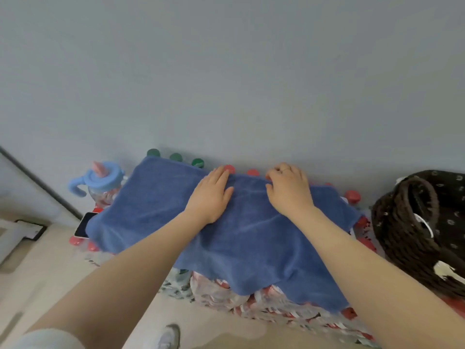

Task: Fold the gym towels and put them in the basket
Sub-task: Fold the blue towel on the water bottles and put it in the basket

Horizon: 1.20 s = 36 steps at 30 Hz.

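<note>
A blue towel lies spread over shrink-wrapped packs of bottles against the wall. My left hand rests flat on the towel near its far edge, fingers together. My right hand is beside it on the far edge, with fingers curled down onto the cloth; I cannot tell whether it pinches the fabric. A dark woven basket with a patterned dark lining stands at the right, close to the towel's right end.
Packs of bottles with red and green caps hold the towel up. A blue child's sippy cup and a phone sit at the left end. The wall is right behind. My shoe is on the floor below.
</note>
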Each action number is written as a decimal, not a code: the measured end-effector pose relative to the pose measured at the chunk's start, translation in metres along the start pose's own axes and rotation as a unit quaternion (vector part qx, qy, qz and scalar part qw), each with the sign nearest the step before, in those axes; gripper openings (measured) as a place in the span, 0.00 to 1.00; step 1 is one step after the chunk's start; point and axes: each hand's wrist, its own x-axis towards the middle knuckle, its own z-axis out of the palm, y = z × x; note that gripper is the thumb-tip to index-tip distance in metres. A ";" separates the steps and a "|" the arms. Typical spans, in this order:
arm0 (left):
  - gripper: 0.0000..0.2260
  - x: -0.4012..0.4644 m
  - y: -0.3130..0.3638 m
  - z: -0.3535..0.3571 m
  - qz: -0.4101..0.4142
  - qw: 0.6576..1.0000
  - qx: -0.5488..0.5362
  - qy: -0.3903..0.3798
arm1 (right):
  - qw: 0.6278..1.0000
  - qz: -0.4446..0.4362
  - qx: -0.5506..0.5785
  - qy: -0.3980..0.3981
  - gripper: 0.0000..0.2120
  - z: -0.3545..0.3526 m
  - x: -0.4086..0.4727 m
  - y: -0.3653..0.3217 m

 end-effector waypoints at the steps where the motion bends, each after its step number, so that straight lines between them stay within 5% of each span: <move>1: 0.21 -0.001 -0.009 -0.007 -0.013 0.999 0.019 0.026 | 0.998 -0.030 0.049 -0.003 0.13 0.002 0.006 -0.018; 7: 0.20 -0.004 -0.108 -0.058 -0.150 0.984 0.019 0.091 | 0.971 -0.088 0.213 -0.058 0.13 0.017 0.045 -0.122; 11: 0.21 0.003 -0.160 -0.076 -0.250 0.964 -0.095 0.007 | 0.969 -0.023 0.225 -0.098 0.16 0.040 0.075 -0.160; 15: 0.27 0.018 -0.186 -0.088 -0.332 0.903 -0.259 -0.083 | 0.977 0.023 0.160 -0.139 0.18 0.054 0.096 -0.175; 19: 0.15 0.028 -0.201 -0.101 -0.298 0.891 -0.326 -0.108 | 0.983 0.072 0.114 -0.126 0.10 0.051 0.112 -0.178; 25: 0.06 0.057 -0.194 -0.124 -0.183 0.893 -0.406 0.055 | 0.964 0.109 0.230 0.072 0.06 0.037 0.127 -0.176; 28: 0.08 0.066 -0.195 -0.124 -0.171 0.902 -0.387 0.086 | 0.962 0.097 0.237 0.096 0.11 0.037 0.120 -0.184; 31: 0.23 0.052 -0.203 -0.103 -0.211 0.937 -0.277 -0.014 | 0.982 0.058 0.179 -0.008 0.20 0.047 0.095 -0.191; 33: 0.28 0.034 -0.211 -0.087 -0.281 0.910 -0.291 -0.090 | 0.985 0.046 0.160 -0.044 0.22 0.054 0.081 -0.189; 36: 0.22 -0.002 -0.211 -0.083 -0.331 0.850 -0.389 -0.129 | 0.982 0.039 0.186 -0.018 0.19 0.051 0.069 -0.184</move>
